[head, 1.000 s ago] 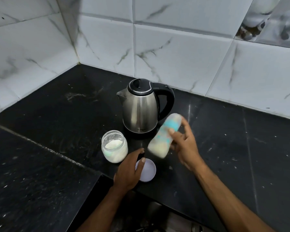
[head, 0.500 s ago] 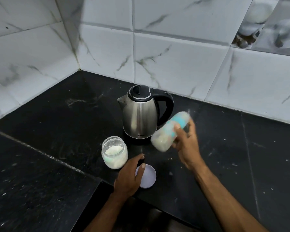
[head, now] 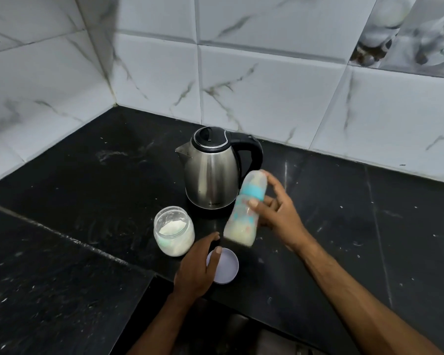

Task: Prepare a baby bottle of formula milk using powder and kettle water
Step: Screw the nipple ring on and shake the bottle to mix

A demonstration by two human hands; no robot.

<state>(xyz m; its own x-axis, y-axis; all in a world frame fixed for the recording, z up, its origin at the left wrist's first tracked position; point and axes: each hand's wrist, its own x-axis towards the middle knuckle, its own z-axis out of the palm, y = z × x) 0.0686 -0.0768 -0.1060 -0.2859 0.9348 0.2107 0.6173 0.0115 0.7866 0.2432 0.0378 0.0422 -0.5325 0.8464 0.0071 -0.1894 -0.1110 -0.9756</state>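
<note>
1. The right hand (head: 274,213) is wrapped around a baby bottle (head: 246,208), thumb across its near face and fingers behind it, holding it clear of the table.
2. The bottle's long axis runs tilted: its base is low and to the near left, its capped top is higher and toward the far right, leaning slightly away from the viewer. A teal ring sits below the cap, and pale milky liquid fills the lower body. The bottle is blurred, so its printed pattern is hard to make out.
3. The left hand (head: 198,267) lies loosely curled, palm down on the table, holding nothing; its thumb overlaps the left edge of a pale round lid (head: 226,267) that lies flat beside it.
4. Just left of that hand stands an open glass jar (head: 174,231) holding white powder.
5. Behind the bottle and jar stands a steel kettle (head: 210,175), with a black lid and a black handle, spout pointing left; the bottle hides part of its right side.
6. All of this rests on a black stone table (head: 87,175) with pale specks and smears; a seam crosses it on the left.
7. White marble-patterned wall tiles (head: 267,93) meet in a corner at the far left.
8. Both forearms are cut off by the near edge of the view.
</note>
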